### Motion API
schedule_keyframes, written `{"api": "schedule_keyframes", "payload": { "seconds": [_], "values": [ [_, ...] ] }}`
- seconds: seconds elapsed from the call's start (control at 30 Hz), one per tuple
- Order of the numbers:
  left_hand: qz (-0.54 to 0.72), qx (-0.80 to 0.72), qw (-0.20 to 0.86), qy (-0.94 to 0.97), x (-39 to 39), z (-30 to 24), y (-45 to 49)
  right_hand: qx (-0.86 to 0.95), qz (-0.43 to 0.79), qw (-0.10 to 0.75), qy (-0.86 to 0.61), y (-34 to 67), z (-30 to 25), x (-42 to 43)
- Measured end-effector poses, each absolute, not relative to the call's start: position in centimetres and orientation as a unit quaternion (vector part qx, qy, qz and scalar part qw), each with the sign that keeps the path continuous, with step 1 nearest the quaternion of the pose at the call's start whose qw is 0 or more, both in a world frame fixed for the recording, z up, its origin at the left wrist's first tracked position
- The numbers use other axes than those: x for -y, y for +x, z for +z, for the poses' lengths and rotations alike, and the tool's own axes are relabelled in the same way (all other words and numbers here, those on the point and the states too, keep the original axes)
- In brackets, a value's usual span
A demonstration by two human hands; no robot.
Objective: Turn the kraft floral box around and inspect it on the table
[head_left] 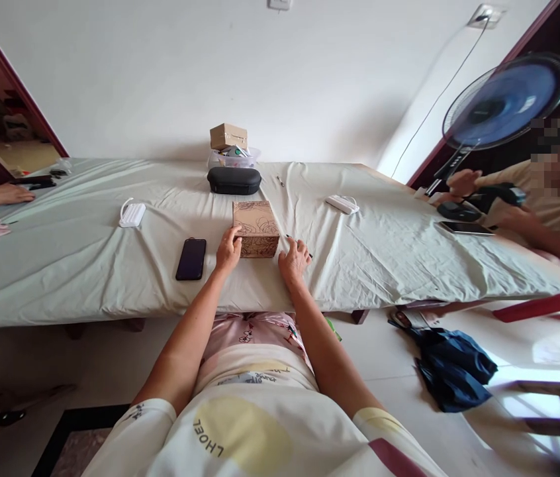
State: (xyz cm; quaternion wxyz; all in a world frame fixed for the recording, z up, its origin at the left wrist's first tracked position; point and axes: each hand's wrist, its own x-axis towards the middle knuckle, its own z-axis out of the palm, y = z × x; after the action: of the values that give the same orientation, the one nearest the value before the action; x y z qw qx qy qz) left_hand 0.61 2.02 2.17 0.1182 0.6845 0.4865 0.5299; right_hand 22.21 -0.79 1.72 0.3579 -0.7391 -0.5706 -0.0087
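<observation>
A brown cardboard box (259,246) with dark curling line drawings on its top and front sits on the cloth-covered table in front of me. My left hand (229,249) grips the box's near left edge, its fingers bent against the side and top. Just right of the box, my right hand (294,261) rests low over the cloth with curled fingers on a dark pen (310,256). Only the pen's ends show past the fingers. Left of my left hand lies a black smartphone (191,259).
Behind the box are a black zip case (234,180) and a plastic tub (240,159) bearing a small carton (229,136). White corded devices (132,214) lie on both sides. People sit at both table ends; a fan (506,99) stands at right.
</observation>
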Motion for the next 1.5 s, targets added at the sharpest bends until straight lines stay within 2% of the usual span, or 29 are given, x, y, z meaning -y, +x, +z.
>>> {"api": "schedule_keyframes", "payload": {
  "seconds": [0.43,0.63,0.97,1.27,1.4,1.5],
  "values": [
    [0.538,-0.525,0.119,0.648,-1.5,2.5,1.9,0.587,0.019,0.247,-0.771,26.7,2.0,-0.2],
    [0.515,-0.537,0.124,0.657,-2.0,3.1,1.5,0.577,0.013,0.285,-0.765,26.6,1.8,0.2],
    [0.518,-0.51,0.13,0.674,-2.2,2.6,1.1,0.534,0.063,0.401,-0.742,27.1,1.8,-0.1],
    [0.522,-0.502,0.14,0.675,-2.6,2.0,0.8,0.549,0.033,0.562,-0.617,25.3,1.8,1.4],
    [0.532,-0.487,0.146,0.677,-2.8,1.1,0.7,0.599,0.005,0.56,-0.571,22.3,0.9,4.4],
    [0.541,-0.477,0.148,0.676,-2.6,0.6,0.9,0.694,-0.008,0.508,-0.51,20.4,0.7,6.2]
  ]
}}
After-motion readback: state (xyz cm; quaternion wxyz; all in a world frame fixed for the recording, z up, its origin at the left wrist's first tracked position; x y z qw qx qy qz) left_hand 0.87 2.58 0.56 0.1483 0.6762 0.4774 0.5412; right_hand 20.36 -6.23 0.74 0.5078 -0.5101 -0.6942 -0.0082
